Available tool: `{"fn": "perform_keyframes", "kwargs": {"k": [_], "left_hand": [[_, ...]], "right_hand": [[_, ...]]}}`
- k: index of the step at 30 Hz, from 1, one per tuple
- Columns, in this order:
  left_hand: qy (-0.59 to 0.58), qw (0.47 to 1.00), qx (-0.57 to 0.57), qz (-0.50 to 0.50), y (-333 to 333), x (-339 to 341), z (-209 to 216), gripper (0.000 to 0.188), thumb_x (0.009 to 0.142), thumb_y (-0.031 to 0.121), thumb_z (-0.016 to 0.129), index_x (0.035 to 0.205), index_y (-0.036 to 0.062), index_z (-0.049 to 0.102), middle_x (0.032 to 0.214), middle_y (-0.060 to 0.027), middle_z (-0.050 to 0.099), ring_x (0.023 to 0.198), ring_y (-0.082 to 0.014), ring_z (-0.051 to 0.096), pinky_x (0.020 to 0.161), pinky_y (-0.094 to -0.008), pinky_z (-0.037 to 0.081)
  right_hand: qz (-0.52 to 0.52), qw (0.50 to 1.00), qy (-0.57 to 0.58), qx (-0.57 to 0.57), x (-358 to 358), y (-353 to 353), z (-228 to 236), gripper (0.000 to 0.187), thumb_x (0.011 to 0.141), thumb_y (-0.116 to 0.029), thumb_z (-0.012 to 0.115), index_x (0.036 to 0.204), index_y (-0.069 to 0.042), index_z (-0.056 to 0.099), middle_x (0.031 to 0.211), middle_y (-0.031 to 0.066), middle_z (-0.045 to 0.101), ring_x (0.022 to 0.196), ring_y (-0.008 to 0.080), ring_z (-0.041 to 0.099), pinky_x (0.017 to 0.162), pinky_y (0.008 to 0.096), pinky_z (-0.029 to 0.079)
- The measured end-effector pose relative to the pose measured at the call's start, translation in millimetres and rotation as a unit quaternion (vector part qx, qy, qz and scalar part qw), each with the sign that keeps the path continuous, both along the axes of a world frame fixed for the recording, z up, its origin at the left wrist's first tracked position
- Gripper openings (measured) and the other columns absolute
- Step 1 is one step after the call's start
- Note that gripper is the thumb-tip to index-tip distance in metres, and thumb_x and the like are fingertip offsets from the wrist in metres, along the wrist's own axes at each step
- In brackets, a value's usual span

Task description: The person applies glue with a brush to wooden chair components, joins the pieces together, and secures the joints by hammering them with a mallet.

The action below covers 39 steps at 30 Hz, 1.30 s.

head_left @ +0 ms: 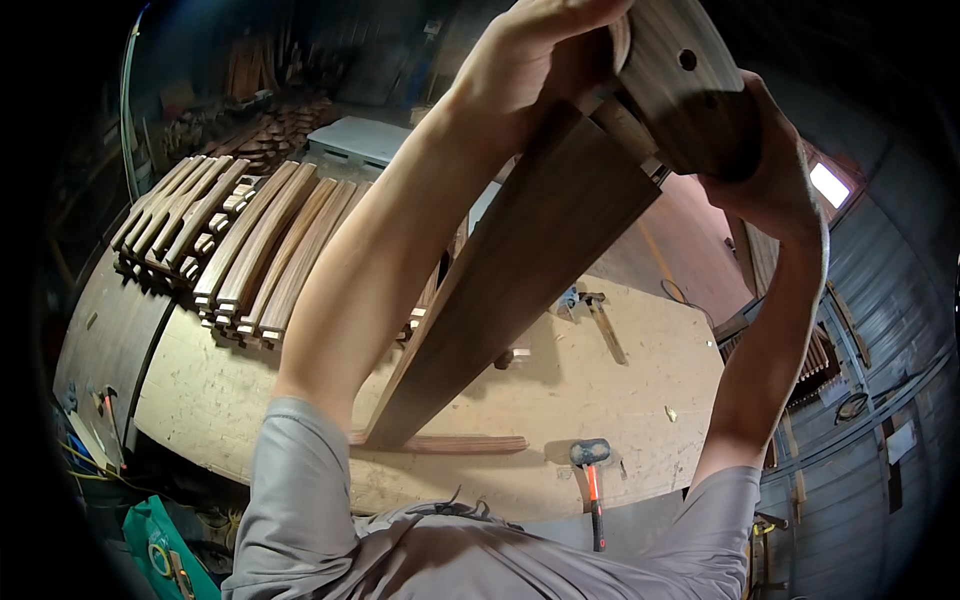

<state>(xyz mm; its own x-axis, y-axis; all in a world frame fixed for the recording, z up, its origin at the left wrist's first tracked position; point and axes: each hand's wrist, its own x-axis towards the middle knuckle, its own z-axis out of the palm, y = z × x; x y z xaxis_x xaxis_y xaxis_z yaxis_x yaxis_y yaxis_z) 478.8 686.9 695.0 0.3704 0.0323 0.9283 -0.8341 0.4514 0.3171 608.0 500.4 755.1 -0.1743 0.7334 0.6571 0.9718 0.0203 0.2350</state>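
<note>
Up high in front of me is a thick curved wooden piece (690, 85) with a round hole in it. My right hand (770, 175) is closed round its right end. My left hand (525, 50) grips its left end, with the fingertips cut off by the upper edge. Below the curved piece a long dark wooden board (530, 270) slants down to the workbench, and its narrow lower end stands at a thin wooden strip (450, 444). Pale tenon-like ends show between the board and the curved piece; whether they are fully seated I cannot tell.
On the workbench (640, 400) lie a rubber mallet (590, 455) with a red and black handle and a wooden-handled hammer (605, 328). Stacks of curved wooden slats (270, 250) fill its left side. A green bag (165, 550) sits at the lower left.
</note>
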Motion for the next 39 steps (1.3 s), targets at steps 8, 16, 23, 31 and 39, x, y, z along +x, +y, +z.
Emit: {"fn": "perform_keyframes", "kwargs": {"k": [8, 16, 23, 31, 39], "left_hand": [[-0.097, 0.995, 0.016, -0.032, 16.4, 24.0, 14.0, 0.027, 0.079, 0.008, 0.062, 0.105, 0.0015, 0.060, 0.098, -0.0093, 0.064, 0.096, -0.0215, 0.061, 0.091, -0.0366, 0.046], [-0.109, 0.990, 0.047, -0.069, 14.9, 18.1, 12.7, 0.033, 0.074, 0.010, 0.063, 0.105, 0.0001, 0.059, 0.093, -0.0086, 0.063, 0.089, -0.0186, 0.060, 0.085, -0.0325, 0.046], [-0.082, 0.995, 0.006, -0.052, 7.2, 5.5, 7.8, 0.037, 0.069, 0.007, 0.065, 0.105, -0.0011, 0.059, 0.094, -0.0095, 0.061, 0.086, -0.0193, 0.059, 0.082, -0.0322, 0.047], [-0.112, 0.993, -0.032, 0.027, -3.7, -0.2, 11.7, 0.042, 0.066, 0.006, 0.064, 0.107, 0.0004, 0.058, 0.098, -0.0097, 0.061, 0.096, -0.0214, 0.058, 0.089, -0.0340, 0.045], [-0.101, 0.994, 0.012, -0.033, 14.2, 10.5, 8.0, 0.037, 0.070, 0.012, 0.066, 0.105, 0.0003, 0.059, 0.099, -0.0096, 0.061, 0.097, -0.0193, 0.057, 0.090, -0.0324, 0.043]], "right_hand": [[-0.082, 0.989, -0.060, 0.112, -19.1, 8.7, -13.7, 0.073, 0.056, -0.005, 0.074, 0.124, -0.013, 0.050, 0.096, 0.0108, 0.066, 0.086, 0.0247, 0.067, 0.079, 0.0359, 0.053], [-0.093, 0.991, -0.030, 0.087, -25.4, -2.1, -9.0, 0.072, 0.055, -0.006, 0.079, 0.121, -0.011, 0.051, 0.096, 0.0067, 0.065, 0.088, 0.0175, 0.064, 0.082, 0.0311, 0.050], [-0.058, 0.994, -0.043, 0.077, -22.2, 2.6, -12.4, 0.074, 0.055, -0.007, 0.083, 0.122, -0.009, 0.052, 0.099, 0.0046, 0.064, 0.092, 0.0134, 0.062, 0.085, 0.0289, 0.048], [-0.119, 0.982, -0.110, 0.099, -27.8, -9.9, -4.9, 0.077, 0.053, -0.006, 0.083, 0.124, -0.009, 0.052, 0.108, 0.0092, 0.065, 0.096, 0.0228, 0.066, 0.085, 0.0340, 0.052], [-0.128, 0.978, -0.153, 0.062, -22.6, -6.6, 8.3, 0.080, 0.049, 0.002, 0.078, 0.124, -0.011, 0.052, 0.108, 0.0092, 0.065, 0.100, 0.0260, 0.065, 0.088, 0.0357, 0.051]]}}
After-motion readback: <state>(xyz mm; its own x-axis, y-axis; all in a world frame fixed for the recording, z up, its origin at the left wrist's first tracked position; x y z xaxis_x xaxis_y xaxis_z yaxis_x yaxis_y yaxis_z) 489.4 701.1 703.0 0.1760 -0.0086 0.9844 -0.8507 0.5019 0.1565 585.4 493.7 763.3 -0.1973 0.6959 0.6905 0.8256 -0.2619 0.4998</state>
